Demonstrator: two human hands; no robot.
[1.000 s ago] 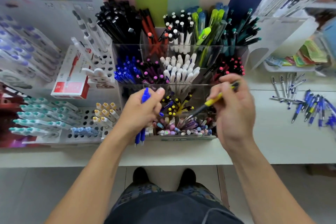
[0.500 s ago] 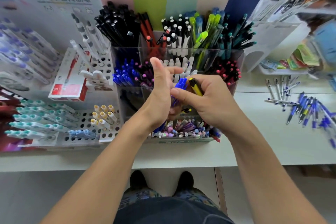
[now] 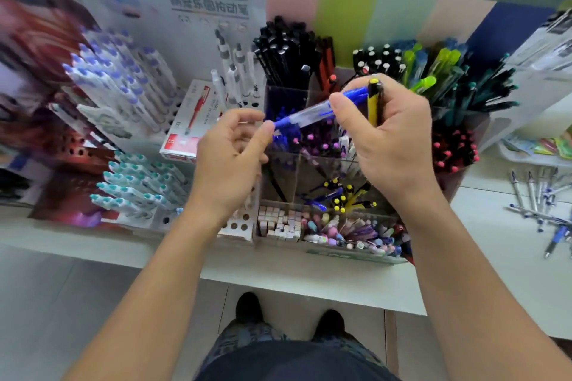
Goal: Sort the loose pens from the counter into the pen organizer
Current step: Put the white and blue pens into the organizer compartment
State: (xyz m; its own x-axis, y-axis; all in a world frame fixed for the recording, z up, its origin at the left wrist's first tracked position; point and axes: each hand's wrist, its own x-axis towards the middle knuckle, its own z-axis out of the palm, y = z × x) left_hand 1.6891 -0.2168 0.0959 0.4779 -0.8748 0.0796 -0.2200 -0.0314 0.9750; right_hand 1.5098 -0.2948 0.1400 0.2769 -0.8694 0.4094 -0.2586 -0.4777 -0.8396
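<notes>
Pen organizer [image 3: 356,164]: clear multi-compartment box on the white surface [image 3: 309,275], used as landmark below. Its back compartments hold black pens [image 3: 284,49], red pens, white-capped black pens and green/teal pens; the middle row has blue, purple-pink and red-tipped ones; a lower compartment holds yellow-capped pens [image 3: 340,195]; the front tray is full of small pastel items. Left of the organizer: racks of white pens with blue caps [image 3: 117,77] and teal caps [image 3: 136,182], plus a red-and-white box [image 3: 192,120] leaning by the organizer's left wall. Behind it, a pastel striped panel and printed signs. Right of the organizer, well apart, loose pens [image 3: 538,201] lie scattered on the surface, blue and silver, some overlapping.

Both hands are raised over the organizer's middle. Right hand [image 3: 393,145]: fingers curled, holding two pens at once. A yellow-and-black pen [image 3: 375,102] stands roughly upright in its grip, yellow cap on top. A blue pen [image 3: 312,111] with a clear barrel is pinched at its upper end by thumb and finger and slants down-left over the organizer's blue compartment. Left hand [image 3: 232,158]: fingers curled, thumb and forefinger tips at the lower blue end of the same blue pen; looks like a light pinch, but motion blur makes contact hard to confirm. Neither held pen touches the organizer.

Below the surface edge, grey floor with the person's dark shoes [image 3: 247,306] and dark clothing at the bottom of the view.
</notes>
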